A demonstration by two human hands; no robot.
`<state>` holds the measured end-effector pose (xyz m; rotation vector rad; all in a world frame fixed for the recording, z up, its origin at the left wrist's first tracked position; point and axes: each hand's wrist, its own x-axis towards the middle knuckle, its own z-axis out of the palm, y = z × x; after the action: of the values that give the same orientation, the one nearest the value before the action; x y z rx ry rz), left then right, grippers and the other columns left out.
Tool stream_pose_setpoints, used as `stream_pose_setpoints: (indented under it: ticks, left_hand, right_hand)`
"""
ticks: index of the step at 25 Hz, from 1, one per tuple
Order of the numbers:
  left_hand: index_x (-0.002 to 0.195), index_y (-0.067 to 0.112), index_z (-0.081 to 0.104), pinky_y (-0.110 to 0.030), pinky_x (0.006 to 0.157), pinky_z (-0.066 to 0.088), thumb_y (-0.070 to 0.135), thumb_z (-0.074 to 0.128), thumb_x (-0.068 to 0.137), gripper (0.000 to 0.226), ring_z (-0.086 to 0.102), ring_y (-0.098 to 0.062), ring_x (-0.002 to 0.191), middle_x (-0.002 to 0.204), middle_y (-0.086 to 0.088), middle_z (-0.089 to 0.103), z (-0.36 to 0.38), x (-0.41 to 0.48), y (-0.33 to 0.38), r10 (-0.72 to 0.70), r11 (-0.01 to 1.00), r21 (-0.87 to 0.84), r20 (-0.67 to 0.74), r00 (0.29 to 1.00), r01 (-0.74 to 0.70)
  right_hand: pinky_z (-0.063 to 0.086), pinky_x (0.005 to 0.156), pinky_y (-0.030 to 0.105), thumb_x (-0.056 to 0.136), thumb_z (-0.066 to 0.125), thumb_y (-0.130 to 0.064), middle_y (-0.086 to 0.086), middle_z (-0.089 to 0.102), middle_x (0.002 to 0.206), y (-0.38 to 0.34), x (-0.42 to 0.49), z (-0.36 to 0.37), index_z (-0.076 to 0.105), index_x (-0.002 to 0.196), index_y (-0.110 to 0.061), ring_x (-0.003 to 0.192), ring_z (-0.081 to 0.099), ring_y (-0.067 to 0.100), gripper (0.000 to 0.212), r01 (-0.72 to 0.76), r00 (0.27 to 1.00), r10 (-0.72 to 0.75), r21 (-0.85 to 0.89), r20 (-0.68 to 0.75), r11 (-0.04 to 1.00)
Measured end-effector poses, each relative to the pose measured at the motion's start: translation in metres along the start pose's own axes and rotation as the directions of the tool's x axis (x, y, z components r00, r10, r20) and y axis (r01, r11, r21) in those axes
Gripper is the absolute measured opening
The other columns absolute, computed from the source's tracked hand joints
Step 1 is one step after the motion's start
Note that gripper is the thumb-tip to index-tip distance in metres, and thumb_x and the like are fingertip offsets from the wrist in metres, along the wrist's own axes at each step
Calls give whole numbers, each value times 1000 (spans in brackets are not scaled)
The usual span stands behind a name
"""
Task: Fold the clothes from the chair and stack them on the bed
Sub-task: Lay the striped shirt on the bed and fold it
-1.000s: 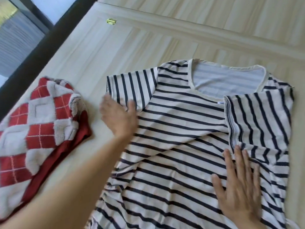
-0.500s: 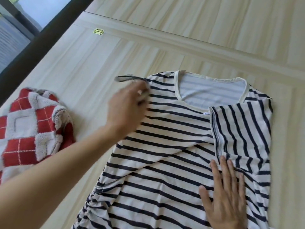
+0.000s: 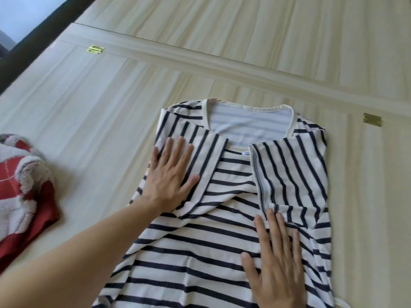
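— Since a second ago the left sleeve point(image 3: 195, 150) has come in across the chest; back then it lay spread out to the side. The left hand point(image 3: 171, 176) came with it and now lies on top of it.
— How are the fingers point(image 3: 179, 150)?
— Straight and spread, palm down, pressing the sleeve flat. They grip nothing.
— And the right hand point(image 3: 275, 263)?
— It has stayed flat on the shirt point(image 3: 200, 252), just below the right sleeve point(image 3: 295, 170), which is already folded in. Its fingers are straight and close together, with the tips touching that sleeve's lower edge. They hold nothing either.
— Where does the shirt lie?
— Front up on the pale wooden surface point(image 3: 89, 130), with the neckline pointing away from the person. The two sleeves nearly meet under the neckline. The hem runs out of view at the bottom.
— Anything else?
— A red and white sweater point(image 3: 24, 187) lies to the left, apart from the shirt and cut off by the edge. Two brass hinges point(image 3: 95, 50) sit along the seam beyond. A dark frame point(image 3: 33, 38) crosses the far left corner.
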<state>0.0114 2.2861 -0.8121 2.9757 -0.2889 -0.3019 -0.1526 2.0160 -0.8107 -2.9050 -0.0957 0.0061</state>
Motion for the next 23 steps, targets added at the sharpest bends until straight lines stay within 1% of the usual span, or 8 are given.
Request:
stream_pose_setpoints:
  ticks: [2,5,8,10,13,15,19,23]
  left_hand:
    - [160,33,-14,-54,126,-4,71,9,96,77,-25,-19,154,168,4,-24,6,2,1,-19,999,26,-53,998,20]
    - [159,37,-13,-50,126,-5,71,10,96,75,-24,-16,154,168,7,-22,12,2,0,-30,999,30,-67,997,32]
    - [149,31,36,-50,117,24,57,21,98,58,26,-31,147,158,-2,31,-8,20,-2,35,999,8,-187,982,-34]
    - [134,21,47,-52,108,33,49,28,97,50,39,-37,134,143,-12,43,-23,62,-6,65,996,73,-249,966,-48]
    - [161,20,16,-56,125,8,45,26,103,64,3,-33,157,169,-16,7,-21,118,-4,-11,996,83,-139,990,23]
    - [162,19,7,-54,126,4,45,22,106,64,3,-29,157,170,-11,8,-5,127,2,-43,998,29,-162,986,49]
    - [148,9,33,-53,105,32,32,34,103,51,46,-39,121,132,-18,51,-11,117,9,55,996,81,-350,935,-28]
    - [120,7,50,-47,88,38,23,37,100,29,60,-38,97,110,-17,62,-18,101,27,77,979,201,-290,954,-18]
  right_hand:
    - [21,119,62,100,30,-52,5,27,165,-3,11,-12,36,154,-14,153,25,24,67,44,994,-29,143,-106,989]
    - [11,122,61,96,50,-22,10,33,160,20,103,-30,38,151,-8,152,26,26,57,81,950,-14,205,-311,975]
    - [4,122,61,87,47,-13,11,13,168,62,198,-28,16,159,-12,156,7,27,79,-84,972,98,73,-212,994]
    - [2,123,60,85,44,-15,11,5,169,81,219,-9,8,161,-15,156,2,27,84,-71,982,67,-17,-178,997]
    - [-4,124,57,82,44,-19,12,0,169,91,224,-5,-1,161,-21,157,-3,27,91,-37,982,34,-16,-185,999]
    - [-5,124,55,82,41,-28,13,6,169,95,231,-6,-3,161,-22,156,1,28,91,-64,986,67,20,-151,998]
    - [21,117,51,78,46,-38,18,46,140,95,243,-3,18,158,-10,130,40,37,89,-141,963,146,38,-227,989]
    - [31,96,45,80,46,-32,12,63,122,89,215,-4,55,126,-10,114,50,35,52,-178,942,196,88,-272,980]
